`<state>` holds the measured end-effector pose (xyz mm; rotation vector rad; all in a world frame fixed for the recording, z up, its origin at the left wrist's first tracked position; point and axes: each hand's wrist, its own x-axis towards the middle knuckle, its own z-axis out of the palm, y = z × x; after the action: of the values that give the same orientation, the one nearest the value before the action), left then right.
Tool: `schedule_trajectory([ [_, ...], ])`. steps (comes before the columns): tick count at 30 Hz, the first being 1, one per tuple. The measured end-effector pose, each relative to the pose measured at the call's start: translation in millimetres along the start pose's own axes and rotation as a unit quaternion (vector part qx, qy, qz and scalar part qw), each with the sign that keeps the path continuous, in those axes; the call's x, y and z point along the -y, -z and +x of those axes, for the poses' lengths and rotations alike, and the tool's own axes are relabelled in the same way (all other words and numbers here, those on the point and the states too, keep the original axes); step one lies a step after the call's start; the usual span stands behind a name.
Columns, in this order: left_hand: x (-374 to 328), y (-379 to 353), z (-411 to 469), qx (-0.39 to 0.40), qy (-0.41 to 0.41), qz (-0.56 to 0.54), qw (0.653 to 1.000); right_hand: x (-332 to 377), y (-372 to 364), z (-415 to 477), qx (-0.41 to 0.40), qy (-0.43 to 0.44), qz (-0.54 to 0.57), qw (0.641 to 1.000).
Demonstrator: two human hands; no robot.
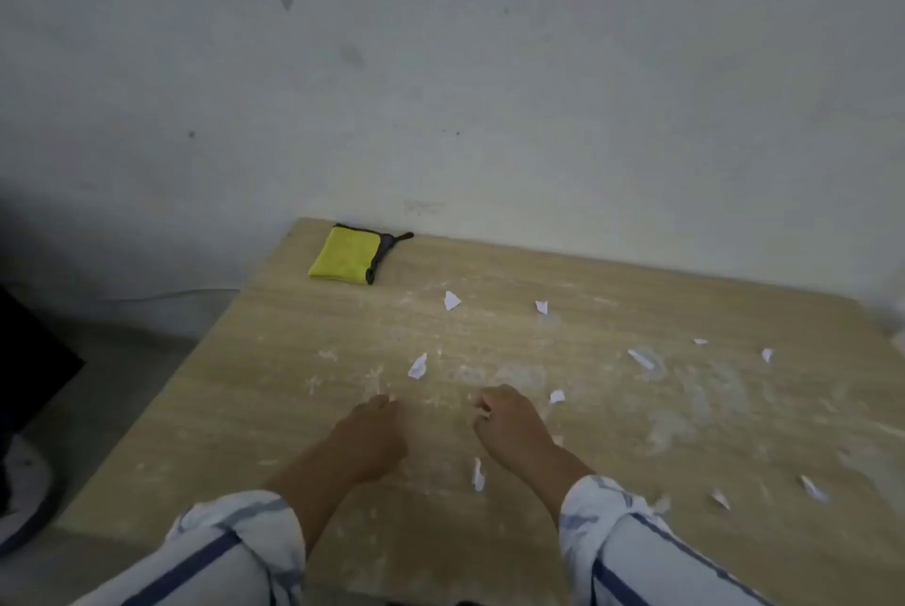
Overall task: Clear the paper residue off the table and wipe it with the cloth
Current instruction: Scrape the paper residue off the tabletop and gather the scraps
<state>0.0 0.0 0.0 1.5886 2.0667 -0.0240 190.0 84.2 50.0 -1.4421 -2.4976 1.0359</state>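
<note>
Several white paper scraps lie scattered on the pale wooden table (274,409), such as a paper scrap (417,366) just beyond my hands, another paper scrap (478,475) between my wrists and a far paper scrap (451,300). The folded yellow cloth (345,255) with dark trim lies at the table's far left corner by the wall. My left hand (374,434) hovers low over the table with fingers curled, a pale bit at its fingertips. My right hand (507,424) is beside it, fingers curled round a small white scrap.
Whitish smears and dust streak the tabletop, thickest on the right. A grey wall (489,91) runs along the table's far edge. The table's left edge drops to the floor, where a dark object (29,360) stands. More scraps (813,488) lie at the right.
</note>
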Motion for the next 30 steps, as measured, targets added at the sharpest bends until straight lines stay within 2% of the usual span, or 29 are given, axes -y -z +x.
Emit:
schedule_trajectory([
  [4,23,-17,-8,-0.074,0.015,0.032,0.997,-3,-21,-6,0.032,-0.065,-0.003,0.997],
  [6,24,-22,-15,-0.112,-0.008,0.04,0.993,-6,-31,-12,0.032,-0.089,0.009,0.996],
  [15,35,-32,-17,-0.154,-0.031,0.03,0.987,-4,-64,-32,-0.01,-0.137,-0.059,0.989],
  [24,22,-24,4,-0.223,-0.003,0.01,0.975,2,-71,2,-0.05,-0.12,0.005,0.991],
  [26,13,-9,23,-0.221,0.011,-0.022,0.975,5,-71,10,-0.062,-0.112,0.018,0.992],
  [30,-6,18,67,-0.183,-0.022,-0.054,0.981,7,-74,18,-0.07,-0.084,0.027,0.994],
])
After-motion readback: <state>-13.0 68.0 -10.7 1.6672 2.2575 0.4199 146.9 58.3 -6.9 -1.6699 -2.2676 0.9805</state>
